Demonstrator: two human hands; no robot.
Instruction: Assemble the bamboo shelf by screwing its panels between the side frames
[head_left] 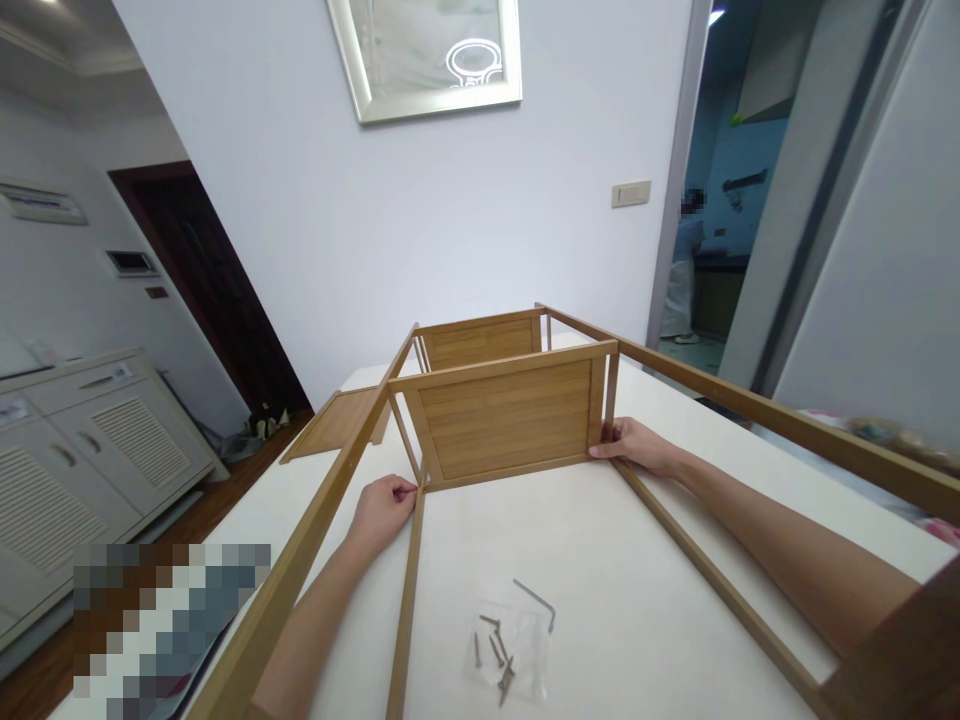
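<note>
white table (652, 640) under wooden frame (502, 420) | loose panel (337, 420) left of frame | right hand (628, 445) pinches frame's lower-right joint | left hand (386, 508) at frame's lower-left joint, fingertips pressed together, can't tell if holding anything | cabinet sticker (120, 373) left of frame, unreadable | hex key (534, 597), then screws (495, 652), between frame's lower rails

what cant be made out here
All in the head view:
Whether the bare left hand pinches anything: hidden by its own fingers.
Far fingers of the bare right hand: hidden by the hand itself.
Near ends of the slim brown wooden frame: cut off by the bottom and right edges.
Head recesses of the small, pointed metal screws: too small.
</note>
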